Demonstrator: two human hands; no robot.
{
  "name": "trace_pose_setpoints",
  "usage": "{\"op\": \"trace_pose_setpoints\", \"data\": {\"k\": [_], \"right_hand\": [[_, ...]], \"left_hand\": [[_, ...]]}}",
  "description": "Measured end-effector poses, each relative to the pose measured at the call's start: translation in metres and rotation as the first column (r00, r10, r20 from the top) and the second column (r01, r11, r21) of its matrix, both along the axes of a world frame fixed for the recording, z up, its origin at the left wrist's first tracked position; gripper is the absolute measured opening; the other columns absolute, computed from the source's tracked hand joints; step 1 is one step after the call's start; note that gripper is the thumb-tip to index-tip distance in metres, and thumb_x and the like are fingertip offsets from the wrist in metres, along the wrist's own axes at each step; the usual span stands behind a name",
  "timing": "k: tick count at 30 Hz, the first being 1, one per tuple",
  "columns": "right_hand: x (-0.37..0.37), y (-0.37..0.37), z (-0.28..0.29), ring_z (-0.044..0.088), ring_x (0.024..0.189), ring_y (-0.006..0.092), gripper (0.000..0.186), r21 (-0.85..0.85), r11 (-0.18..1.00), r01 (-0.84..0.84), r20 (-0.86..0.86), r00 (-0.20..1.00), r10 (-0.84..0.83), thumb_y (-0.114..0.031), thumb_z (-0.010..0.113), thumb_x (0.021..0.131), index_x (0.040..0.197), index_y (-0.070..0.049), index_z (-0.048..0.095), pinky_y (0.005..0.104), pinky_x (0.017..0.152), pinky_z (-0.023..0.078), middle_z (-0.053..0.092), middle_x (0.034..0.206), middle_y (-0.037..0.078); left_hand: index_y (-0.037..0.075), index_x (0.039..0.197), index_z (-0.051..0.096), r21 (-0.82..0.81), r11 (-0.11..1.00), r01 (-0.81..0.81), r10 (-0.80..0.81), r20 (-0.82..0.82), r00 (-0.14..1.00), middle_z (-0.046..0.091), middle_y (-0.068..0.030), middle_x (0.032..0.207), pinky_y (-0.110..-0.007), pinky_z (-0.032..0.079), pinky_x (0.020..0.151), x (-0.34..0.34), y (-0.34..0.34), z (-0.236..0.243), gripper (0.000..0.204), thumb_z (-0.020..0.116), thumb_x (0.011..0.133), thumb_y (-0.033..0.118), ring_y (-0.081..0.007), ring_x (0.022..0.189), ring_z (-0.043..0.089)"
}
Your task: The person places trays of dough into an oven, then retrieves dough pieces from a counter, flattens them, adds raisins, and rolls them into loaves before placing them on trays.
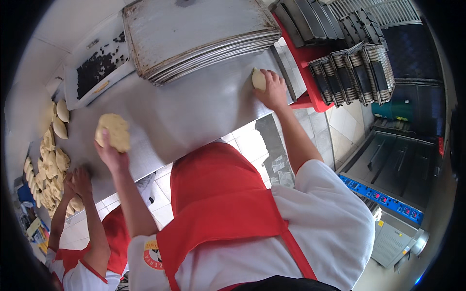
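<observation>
My left hand (113, 156) holds up a flattened round of dough (116, 129) above the left part of the steel table (179, 114), its thumb across the dough's face. At the table's right end, my right hand (274, 90) is closed around a smaller, smooth, pale dough piece (258, 79). That piece seems to be at the tabletop; the palm side of the hand is hidden. To the left lie shaped dough pieces (60, 123) and a heap of cut dough (51, 162).
A stack of metal baking trays (204, 34) stands at the back, beside a white tub (99, 94) with dark bits inside. On my left a co-worker's hands (78, 183) work at the dough heap. Baking tins (354, 72) rest on a red stand (310, 65) at right.
</observation>
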State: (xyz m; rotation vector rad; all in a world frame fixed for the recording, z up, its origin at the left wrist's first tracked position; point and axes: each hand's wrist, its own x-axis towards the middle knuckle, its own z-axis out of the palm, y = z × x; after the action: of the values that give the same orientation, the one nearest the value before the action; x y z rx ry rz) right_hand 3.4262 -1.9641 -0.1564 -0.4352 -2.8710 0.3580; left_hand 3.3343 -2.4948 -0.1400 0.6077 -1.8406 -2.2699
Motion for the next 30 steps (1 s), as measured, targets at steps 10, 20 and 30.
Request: {"op": "trace_pose_setpoints", "data": {"k": [10, 20, 30], "right_hand": [[-0.004, -0.222, 0.081, 0.060, 0.128, 0.0184, 0.057, -0.843, -0.537, -0.027, -0.153, 0.970, 0.191, -0.034, 0.070, 0.105, 0.150, -0.006, 0.049, 0.0360, 0.107, 0.051, 0.065, 0.133, 0.007], [0.009, -0.323, 0.107, 0.065, 0.107, 0.0135, 0.047, -0.906, -0.401, 0.134, 0.073, 0.984, 0.163, -0.033, 0.072, 0.104, 0.138, -0.004, 0.055, 0.0334, 0.090, 0.057, 0.068, 0.123, 0.007], [-0.003, -0.395, 0.064, 0.070, 0.102, 0.0218, 0.052, -0.946, 0.142, -0.293, -0.209, 0.881, 0.424, -0.042, 0.069, 0.105, 0.138, -0.005, 0.055, 0.0345, 0.087, 0.056, 0.070, 0.117, 0.010]], "left_hand": [[0.007, 0.157, 0.038, -0.025, 0.956, 0.292, -0.291, -0.200, 0.936, 0.053, -0.0122, 0.150, -0.039, 0.044, 0.116, 0.100, 0.176, 0.071, 0.050, 0.054, 0.113, 0.024, -0.0236, 0.134, 0.057], [-0.005, 0.118, 0.064, -0.150, 0.950, -0.275, 0.247, -0.183, 0.952, 0.071, -0.0109, 0.108, -0.032, 0.056, 0.082, 0.069, 0.111, 0.090, 0.050, 0.066, 0.107, 0.044, -0.0152, 0.093, 0.067], [-0.003, 0.126, 0.064, 0.048, 0.988, 0.149, -0.144, -0.089, 0.986, 0.070, -0.0085, 0.110, -0.029, 0.053, 0.087, 0.121, -0.013, 0.063, 0.049, 0.065, 0.108, 0.043, -0.0136, 0.097, 0.065]]}}
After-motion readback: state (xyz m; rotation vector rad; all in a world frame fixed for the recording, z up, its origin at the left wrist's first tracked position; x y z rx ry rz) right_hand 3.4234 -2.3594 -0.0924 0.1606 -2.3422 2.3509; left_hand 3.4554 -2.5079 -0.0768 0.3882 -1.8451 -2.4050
